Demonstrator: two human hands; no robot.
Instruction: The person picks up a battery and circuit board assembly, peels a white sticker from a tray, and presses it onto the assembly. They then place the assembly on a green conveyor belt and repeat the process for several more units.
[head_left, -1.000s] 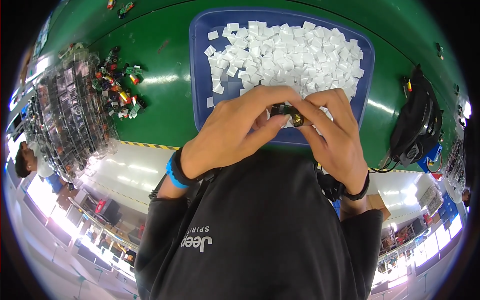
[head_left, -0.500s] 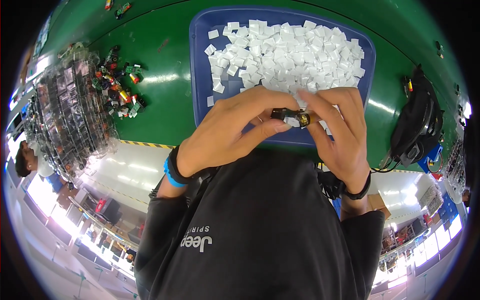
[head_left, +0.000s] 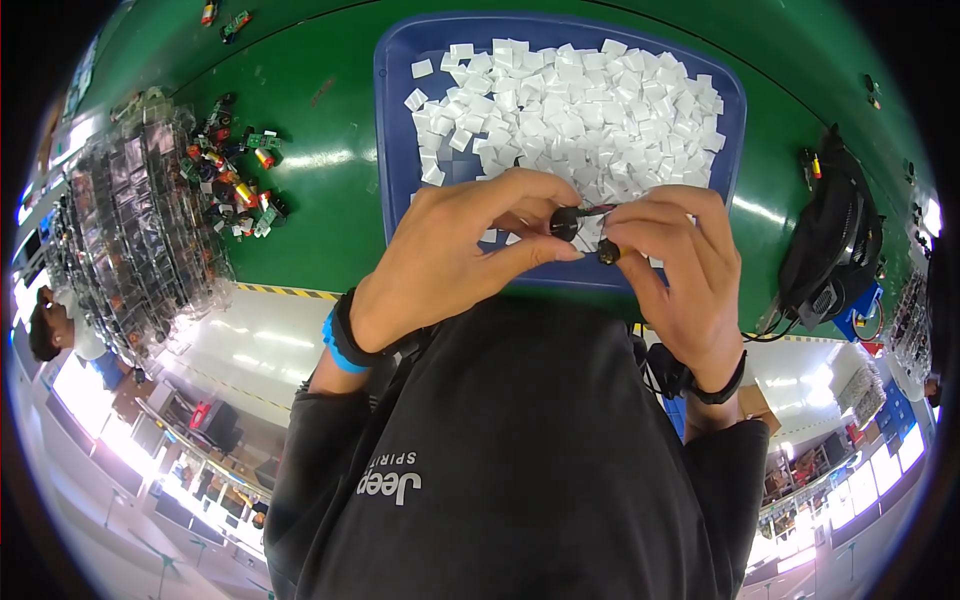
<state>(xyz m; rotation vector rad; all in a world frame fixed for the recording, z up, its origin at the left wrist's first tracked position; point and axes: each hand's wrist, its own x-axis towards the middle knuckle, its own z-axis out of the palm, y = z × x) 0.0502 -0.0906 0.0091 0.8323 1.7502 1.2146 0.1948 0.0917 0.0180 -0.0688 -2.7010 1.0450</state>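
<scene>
Above the near edge of a blue tray (head_left: 384, 130), my left hand (head_left: 445, 245) pinches a black round part (head_left: 565, 223) between thumb and fingers. My right hand (head_left: 688, 265) is closed on a small dark cylinder (head_left: 608, 252), whose end shows beside the thumb. Thin wires (head_left: 598, 210), one of them reddish, run from the black part toward the right fingers. A small gap separates the two parts. Many small white square pieces (head_left: 570, 110) lie heaped in the tray, partly hidden by my hands.
Loose small circuit boards with red-and-yellow cylinders (head_left: 240, 190) lie to the left, beside a stack of clear plastic trays (head_left: 140, 210). A black bag (head_left: 835, 240) sits at the right. Yellow-black tape (head_left: 285, 290) marks the green table's near edge.
The two parts have turned in my hands, and the black one now shows its round face. My right fingers have curled in and dropped slightly; wires now show between the hands.
</scene>
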